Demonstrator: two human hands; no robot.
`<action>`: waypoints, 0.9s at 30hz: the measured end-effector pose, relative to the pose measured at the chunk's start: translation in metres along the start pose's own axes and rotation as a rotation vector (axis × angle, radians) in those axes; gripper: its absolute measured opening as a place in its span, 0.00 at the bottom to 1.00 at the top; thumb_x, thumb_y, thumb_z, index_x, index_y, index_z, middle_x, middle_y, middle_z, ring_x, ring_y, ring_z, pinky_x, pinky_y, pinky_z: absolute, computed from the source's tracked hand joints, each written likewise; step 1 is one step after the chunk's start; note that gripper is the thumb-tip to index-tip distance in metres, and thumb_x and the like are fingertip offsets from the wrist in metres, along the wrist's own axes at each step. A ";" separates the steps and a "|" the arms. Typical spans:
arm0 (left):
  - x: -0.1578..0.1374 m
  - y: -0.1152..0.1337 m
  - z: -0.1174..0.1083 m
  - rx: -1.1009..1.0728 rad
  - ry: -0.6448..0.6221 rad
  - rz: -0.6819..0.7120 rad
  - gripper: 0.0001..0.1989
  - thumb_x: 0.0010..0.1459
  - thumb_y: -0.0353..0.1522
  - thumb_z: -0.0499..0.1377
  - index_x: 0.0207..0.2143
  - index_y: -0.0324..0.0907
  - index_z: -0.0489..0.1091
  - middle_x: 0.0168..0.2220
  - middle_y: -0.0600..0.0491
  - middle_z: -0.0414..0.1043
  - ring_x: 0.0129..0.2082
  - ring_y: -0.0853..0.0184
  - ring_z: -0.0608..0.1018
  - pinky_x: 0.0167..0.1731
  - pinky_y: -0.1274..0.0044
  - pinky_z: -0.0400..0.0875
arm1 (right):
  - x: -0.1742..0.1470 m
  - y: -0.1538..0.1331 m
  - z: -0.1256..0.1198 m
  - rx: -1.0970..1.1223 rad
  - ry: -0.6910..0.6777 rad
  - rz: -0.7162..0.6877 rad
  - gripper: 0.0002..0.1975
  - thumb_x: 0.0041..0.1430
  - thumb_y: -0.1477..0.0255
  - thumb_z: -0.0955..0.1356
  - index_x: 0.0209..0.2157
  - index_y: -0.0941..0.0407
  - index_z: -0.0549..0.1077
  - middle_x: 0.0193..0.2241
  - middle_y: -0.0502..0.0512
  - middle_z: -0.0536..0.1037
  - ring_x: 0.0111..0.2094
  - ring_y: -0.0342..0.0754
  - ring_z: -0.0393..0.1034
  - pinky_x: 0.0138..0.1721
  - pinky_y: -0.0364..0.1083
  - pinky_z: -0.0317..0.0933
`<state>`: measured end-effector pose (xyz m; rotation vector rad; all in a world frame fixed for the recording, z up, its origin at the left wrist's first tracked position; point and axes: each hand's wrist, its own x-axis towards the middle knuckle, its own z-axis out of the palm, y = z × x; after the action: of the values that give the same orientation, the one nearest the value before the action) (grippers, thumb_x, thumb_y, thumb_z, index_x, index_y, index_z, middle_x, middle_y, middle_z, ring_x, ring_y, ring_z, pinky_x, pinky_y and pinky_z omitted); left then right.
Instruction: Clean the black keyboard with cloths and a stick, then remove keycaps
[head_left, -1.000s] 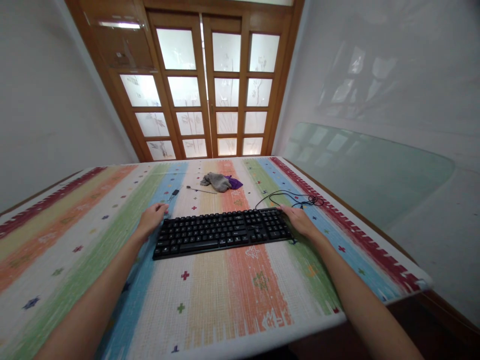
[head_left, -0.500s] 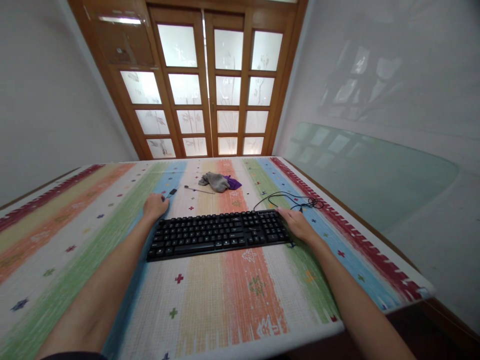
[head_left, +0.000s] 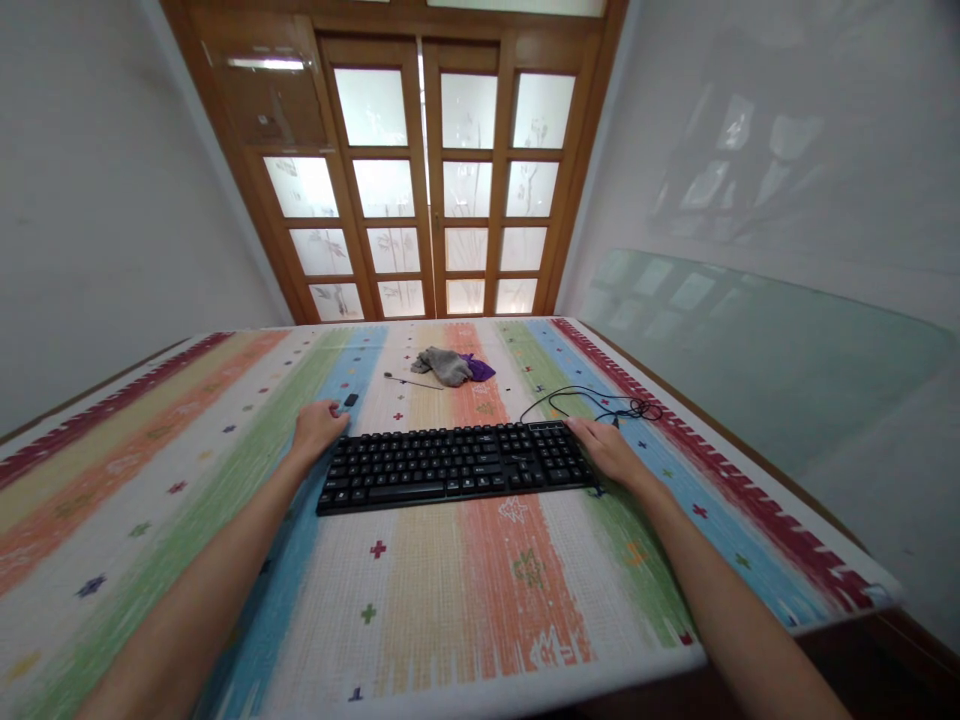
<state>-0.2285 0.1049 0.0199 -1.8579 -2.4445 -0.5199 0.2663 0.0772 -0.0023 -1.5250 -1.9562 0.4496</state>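
Your left grip (head_left: 319, 430), just past nine o'clock from the middle of the keyboard (head_left: 457, 465), curls by its far left corner; whether it is closed on anything cannot be told. A small black piece (head_left: 351, 400) lies by your fingertips at ten, a thin rod (head_left: 420, 383) at eleven. Bunched grey and purple cloth (head_left: 446, 367) sits at twelve. The keyboard lies flat, midway across the striped bench (head_left: 435, 600). Your right grip (head_left: 611, 452), near three, meets its far right corner, how firmly unclear. The cable (head_left: 645, 408) loops toward two. Light, even pressure at both ends, thumbs off the keys, should steady the board best.
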 end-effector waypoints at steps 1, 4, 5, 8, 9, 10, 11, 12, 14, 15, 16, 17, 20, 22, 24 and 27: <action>-0.002 -0.001 -0.002 0.005 -0.008 0.003 0.14 0.51 0.34 0.56 0.35 0.38 0.79 0.37 0.42 0.81 0.42 0.51 0.80 0.41 0.70 0.70 | 0.000 0.000 0.000 0.001 0.000 -0.007 0.27 0.65 0.52 0.55 0.30 0.55 0.75 0.30 0.56 0.81 0.35 0.54 0.73 0.40 0.49 0.62; -0.007 -0.003 -0.005 0.017 -0.032 -0.001 0.13 0.51 0.34 0.56 0.31 0.39 0.80 0.36 0.41 0.81 0.42 0.50 0.81 0.40 0.71 0.71 | 0.001 0.001 0.001 0.009 0.003 -0.022 0.26 0.65 0.53 0.55 0.31 0.55 0.76 0.33 0.56 0.81 0.37 0.54 0.73 0.42 0.48 0.62; -0.008 -0.003 -0.006 0.019 -0.037 -0.006 0.13 0.51 0.34 0.56 0.30 0.39 0.80 0.36 0.41 0.81 0.42 0.50 0.81 0.40 0.71 0.71 | 0.001 0.002 0.001 0.010 0.004 -0.022 0.26 0.65 0.54 0.55 0.32 0.55 0.76 0.33 0.57 0.82 0.38 0.54 0.74 0.42 0.48 0.62; -0.010 -0.003 -0.007 0.024 -0.039 -0.026 0.13 0.50 0.34 0.57 0.30 0.38 0.80 0.35 0.41 0.81 0.41 0.51 0.81 0.39 0.72 0.71 | 0.002 0.003 0.003 0.008 0.007 -0.012 0.26 0.64 0.54 0.56 0.31 0.55 0.76 0.33 0.58 0.82 0.39 0.56 0.74 0.43 0.49 0.63; -0.011 -0.003 -0.008 0.026 -0.037 -0.032 0.12 0.50 0.34 0.57 0.30 0.38 0.80 0.35 0.41 0.81 0.41 0.51 0.81 0.39 0.72 0.71 | 0.002 0.004 0.003 0.008 0.008 -0.011 0.26 0.64 0.54 0.56 0.31 0.55 0.76 0.33 0.59 0.82 0.39 0.56 0.74 0.43 0.49 0.63; -0.013 -0.003 -0.009 0.028 -0.035 -0.036 0.12 0.50 0.34 0.57 0.30 0.38 0.79 0.35 0.40 0.81 0.41 0.51 0.81 0.39 0.72 0.71 | 0.002 0.005 0.003 0.008 0.011 -0.011 0.26 0.64 0.54 0.56 0.31 0.55 0.77 0.33 0.59 0.82 0.39 0.56 0.74 0.43 0.49 0.63; -0.014 -0.003 -0.009 0.030 -0.032 -0.037 0.12 0.51 0.35 0.57 0.30 0.38 0.79 0.35 0.40 0.81 0.41 0.51 0.81 0.38 0.72 0.71 | 0.002 0.005 0.003 0.008 0.014 -0.014 0.26 0.64 0.54 0.56 0.31 0.55 0.77 0.33 0.59 0.82 0.39 0.56 0.74 0.43 0.49 0.63; -0.017 -0.003 -0.010 0.031 -0.029 -0.036 0.12 0.51 0.35 0.57 0.29 0.39 0.79 0.34 0.41 0.81 0.40 0.52 0.81 0.38 0.72 0.71 | 0.002 0.005 0.003 0.008 0.016 -0.018 0.26 0.64 0.54 0.56 0.31 0.55 0.77 0.33 0.58 0.82 0.38 0.56 0.74 0.42 0.50 0.63; -0.021 -0.004 -0.012 0.036 -0.024 -0.031 0.11 0.50 0.35 0.58 0.28 0.39 0.78 0.33 0.41 0.81 0.39 0.53 0.81 0.37 0.73 0.70 | 0.002 0.005 0.003 0.005 0.019 -0.027 0.26 0.65 0.54 0.56 0.31 0.55 0.76 0.33 0.58 0.82 0.37 0.55 0.74 0.42 0.50 0.63; -0.024 -0.005 -0.013 0.039 -0.023 -0.029 0.11 0.50 0.35 0.58 0.27 0.39 0.77 0.33 0.42 0.81 0.39 0.53 0.81 0.37 0.73 0.70 | 0.002 0.005 0.003 0.004 0.020 -0.032 0.26 0.65 0.54 0.56 0.31 0.54 0.76 0.33 0.58 0.82 0.37 0.55 0.74 0.42 0.50 0.63; -0.026 -0.005 -0.013 0.043 -0.022 -0.028 0.10 0.50 0.36 0.58 0.27 0.39 0.77 0.33 0.42 0.81 0.38 0.53 0.81 0.36 0.73 0.70 | 0.002 0.005 0.003 0.002 0.020 -0.036 0.26 0.65 0.54 0.56 0.31 0.55 0.76 0.33 0.58 0.82 0.36 0.55 0.74 0.42 0.50 0.63; -0.029 -0.006 -0.014 0.048 -0.022 -0.029 0.10 0.50 0.36 0.58 0.27 0.39 0.76 0.33 0.41 0.81 0.39 0.52 0.81 0.36 0.73 0.70 | 0.002 0.004 0.003 0.001 0.019 -0.040 0.25 0.65 0.54 0.56 0.31 0.55 0.76 0.33 0.58 0.82 0.36 0.55 0.74 0.42 0.50 0.63; -0.034 -0.008 -0.016 0.056 -0.023 -0.040 0.10 0.50 0.36 0.58 0.27 0.39 0.76 0.34 0.41 0.81 0.38 0.52 0.81 0.34 0.73 0.70 | 0.002 0.004 0.003 0.004 0.024 -0.045 0.25 0.64 0.54 0.57 0.32 0.55 0.76 0.33 0.58 0.81 0.35 0.54 0.74 0.41 0.49 0.63; -0.036 -0.009 -0.017 0.053 -0.024 -0.044 0.10 0.50 0.36 0.58 0.29 0.39 0.76 0.33 0.42 0.81 0.38 0.53 0.81 0.34 0.74 0.69 | 0.003 0.005 0.003 -0.001 0.024 -0.046 0.25 0.64 0.54 0.57 0.32 0.55 0.76 0.32 0.58 0.81 0.35 0.54 0.74 0.40 0.49 0.63; -0.038 -0.009 -0.018 0.048 -0.023 -0.040 0.11 0.50 0.35 0.58 0.33 0.38 0.77 0.34 0.43 0.81 0.38 0.54 0.81 0.33 0.75 0.69 | 0.003 0.006 0.003 -0.007 0.023 -0.044 0.26 0.64 0.53 0.56 0.31 0.55 0.76 0.31 0.57 0.81 0.34 0.54 0.74 0.40 0.49 0.63; -0.039 -0.010 -0.020 0.040 -0.026 -0.032 0.16 0.50 0.35 0.59 0.39 0.37 0.77 0.36 0.43 0.81 0.37 0.55 0.81 0.33 0.76 0.70 | 0.002 0.007 0.004 0.002 0.025 -0.050 0.25 0.64 0.54 0.56 0.31 0.54 0.77 0.32 0.57 0.82 0.35 0.53 0.74 0.40 0.49 0.63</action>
<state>-0.2302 0.0611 0.0273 -1.8252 -2.4850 -0.4481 0.2684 0.0815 -0.0087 -1.4709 -1.9690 0.4088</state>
